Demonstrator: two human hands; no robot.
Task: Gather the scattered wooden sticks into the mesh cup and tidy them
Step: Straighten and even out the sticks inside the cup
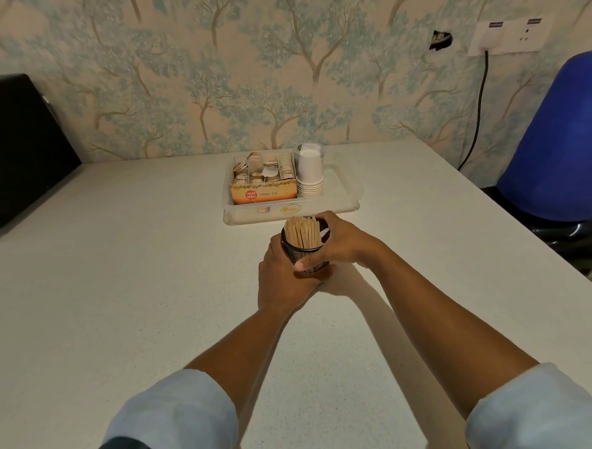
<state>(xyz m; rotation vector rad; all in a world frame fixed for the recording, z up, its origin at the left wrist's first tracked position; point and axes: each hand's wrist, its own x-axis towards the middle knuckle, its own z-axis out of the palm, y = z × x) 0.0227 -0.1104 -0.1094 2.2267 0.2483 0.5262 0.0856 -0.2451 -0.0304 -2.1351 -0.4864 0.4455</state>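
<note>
A black mesh cup (302, 253) stands on the white table (119, 285), just in front of a clear tray. A bundle of wooden sticks (302, 233) stands upright inside it, tops level above the rim. My left hand (283, 276) wraps the cup from the left and below. My right hand (340, 242) grips it from the right, fingers round the far side and thumb across the front. No loose sticks show on the table.
A clear plastic tray (341, 201) behind the cup holds a tea-bag box (263, 183) and a stack of white paper cups (309, 173). A black box (13, 150) stands far left. A blue water bottle (557, 142) and a power cord (477, 111) are at the right.
</note>
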